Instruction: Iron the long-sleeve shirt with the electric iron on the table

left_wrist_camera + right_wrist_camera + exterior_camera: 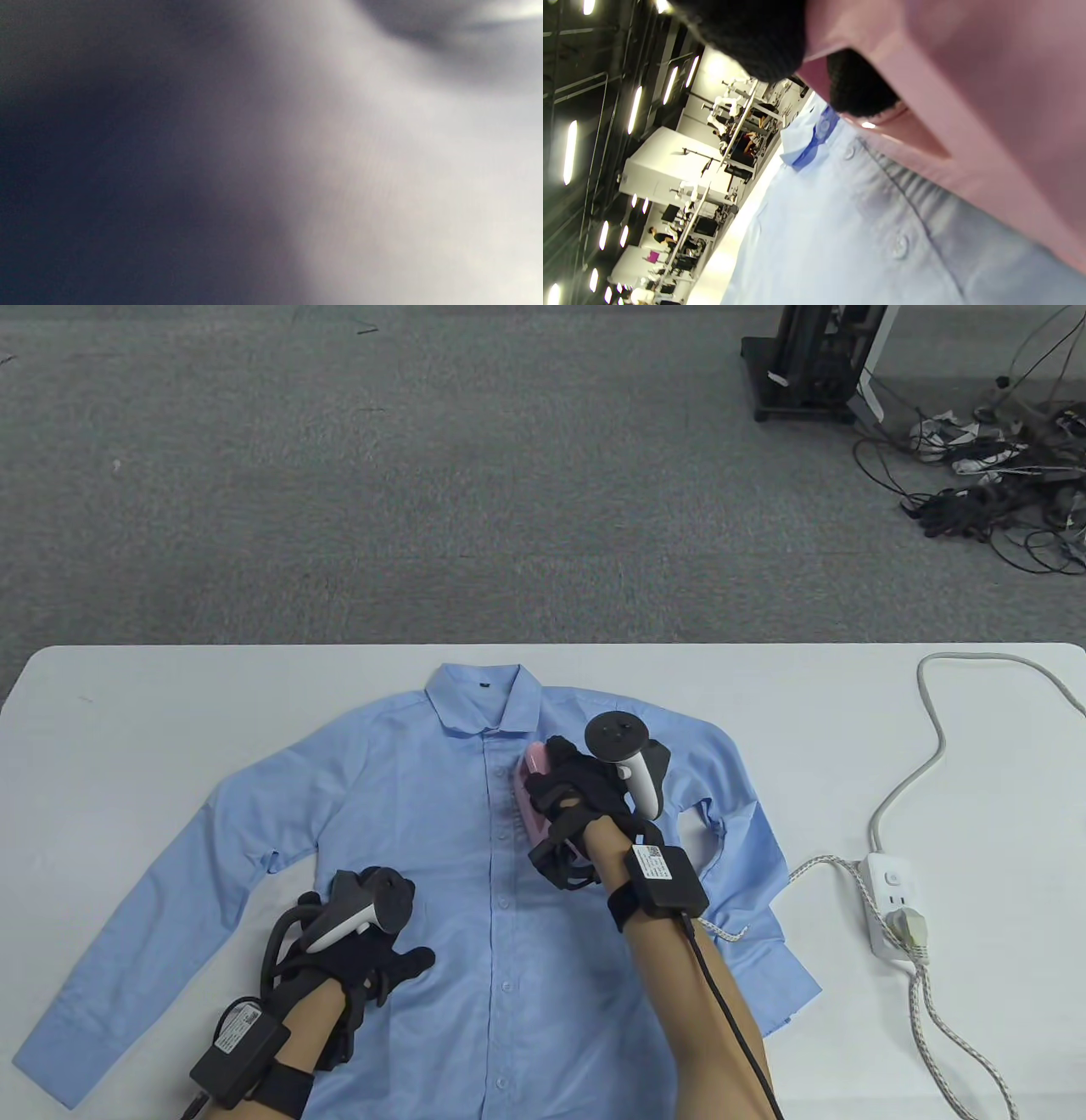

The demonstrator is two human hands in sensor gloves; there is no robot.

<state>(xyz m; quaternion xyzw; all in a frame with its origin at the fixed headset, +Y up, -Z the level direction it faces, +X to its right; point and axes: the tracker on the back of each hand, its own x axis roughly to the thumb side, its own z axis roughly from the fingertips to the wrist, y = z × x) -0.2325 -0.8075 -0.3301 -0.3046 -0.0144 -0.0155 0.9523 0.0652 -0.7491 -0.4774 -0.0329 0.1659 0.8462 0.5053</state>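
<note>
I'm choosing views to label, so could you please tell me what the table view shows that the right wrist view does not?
Only the table view shows the left hand resting flat on the shirt, both sleeves, and the power strip. Only the right wrist view shows the room's ceiling lights and distant workbenches. Both show the blue shirt and the pink iron gripped by the right hand.

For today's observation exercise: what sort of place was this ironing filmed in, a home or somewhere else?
Probably a lab or data-collection workshop, not a home: grey office carpet with a tangle of cables and an equipment stand, and the right wrist view shows rows of workstations under strip lights.
</note>
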